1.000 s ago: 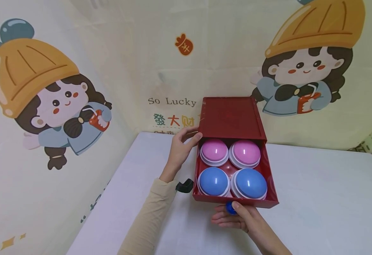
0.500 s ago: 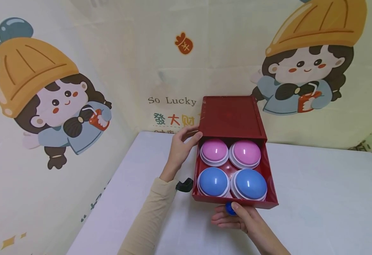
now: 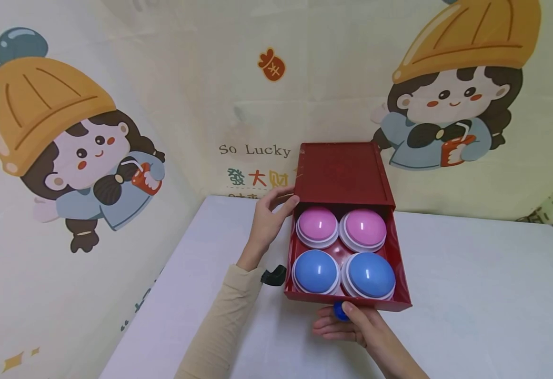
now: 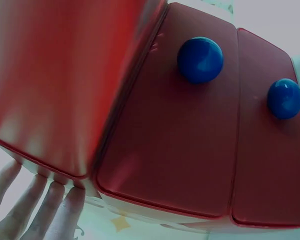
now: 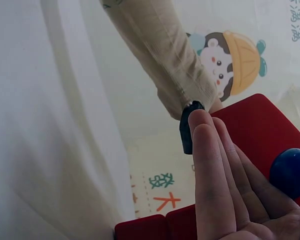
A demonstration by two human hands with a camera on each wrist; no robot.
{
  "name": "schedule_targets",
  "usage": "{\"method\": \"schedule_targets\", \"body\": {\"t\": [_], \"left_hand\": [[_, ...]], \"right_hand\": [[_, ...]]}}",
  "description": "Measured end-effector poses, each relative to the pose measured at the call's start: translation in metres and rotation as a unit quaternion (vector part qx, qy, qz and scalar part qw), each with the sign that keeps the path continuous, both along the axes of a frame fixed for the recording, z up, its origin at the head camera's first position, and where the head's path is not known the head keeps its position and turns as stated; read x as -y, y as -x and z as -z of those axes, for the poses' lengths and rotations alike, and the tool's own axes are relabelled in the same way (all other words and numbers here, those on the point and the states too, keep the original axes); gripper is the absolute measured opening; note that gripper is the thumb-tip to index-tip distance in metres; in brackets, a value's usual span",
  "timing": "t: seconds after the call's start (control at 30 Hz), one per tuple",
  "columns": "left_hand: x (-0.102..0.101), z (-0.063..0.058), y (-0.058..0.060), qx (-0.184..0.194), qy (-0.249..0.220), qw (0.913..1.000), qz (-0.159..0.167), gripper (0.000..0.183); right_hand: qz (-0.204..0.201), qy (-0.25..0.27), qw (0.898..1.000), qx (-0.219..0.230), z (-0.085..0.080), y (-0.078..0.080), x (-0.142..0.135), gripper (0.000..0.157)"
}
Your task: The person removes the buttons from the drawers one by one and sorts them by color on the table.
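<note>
A red drawer cabinet (image 3: 344,173) stands against the back cloth, its top drawer (image 3: 401,263) pulled out. Inside are two pink domes (image 3: 317,225) (image 3: 365,227) on white bases at the back and two blue domes (image 3: 315,270) (image 3: 371,273) in front. My right hand (image 3: 368,327) pinches the drawer's blue knob (image 3: 340,311) under the thumb, the other fingers stretched out below it. My left hand (image 3: 269,221) rests at the cabinet's left side, fingers (image 4: 45,210) straight along it and thumb at the front edge.
In the left wrist view, two lower drawers (image 4: 165,135) (image 4: 270,165) are closed, each with a blue knob (image 4: 200,59) (image 4: 285,99). A black strap piece (image 3: 273,275) sticks out at the left cuff. White cloth covers the table (image 3: 475,284); printed cloth (image 3: 200,79) hangs behind it.
The drawer has come very slightly further out toward me, with my right hand on its knob. My left hand has stayed against the cabinet.
</note>
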State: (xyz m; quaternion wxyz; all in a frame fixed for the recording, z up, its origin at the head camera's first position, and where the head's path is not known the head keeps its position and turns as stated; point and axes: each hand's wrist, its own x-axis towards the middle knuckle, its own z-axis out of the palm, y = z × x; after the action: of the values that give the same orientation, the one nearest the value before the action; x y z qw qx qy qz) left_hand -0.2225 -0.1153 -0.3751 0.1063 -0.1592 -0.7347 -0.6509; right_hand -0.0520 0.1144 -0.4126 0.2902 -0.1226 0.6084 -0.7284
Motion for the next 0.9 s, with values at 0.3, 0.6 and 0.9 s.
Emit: {"method": "schedule_targets", "body": {"t": [0.3, 0.6, 0.9], "left_hand": [[0.0, -0.001, 0.001, -0.005, 0.011, 0.9999, 0.001, 0.039], [0.0, -0.005, -0.004, -0.013, 0.014, 0.9998, -0.002, 0.036], [-0.002, -0.01, -0.009, -0.008, 0.01, 0.9999, -0.001, 0.037]], "right_hand": [[0.0, -0.004, 1.0, -0.002, -0.001, 0.0, -0.001, 0.056], [0.003, -0.003, 1.0, -0.006, -0.001, -0.001, -0.001, 0.055], [0.005, -0.018, 1.0, 0.018, -0.004, -0.004, -0.005, 0.056]]}}
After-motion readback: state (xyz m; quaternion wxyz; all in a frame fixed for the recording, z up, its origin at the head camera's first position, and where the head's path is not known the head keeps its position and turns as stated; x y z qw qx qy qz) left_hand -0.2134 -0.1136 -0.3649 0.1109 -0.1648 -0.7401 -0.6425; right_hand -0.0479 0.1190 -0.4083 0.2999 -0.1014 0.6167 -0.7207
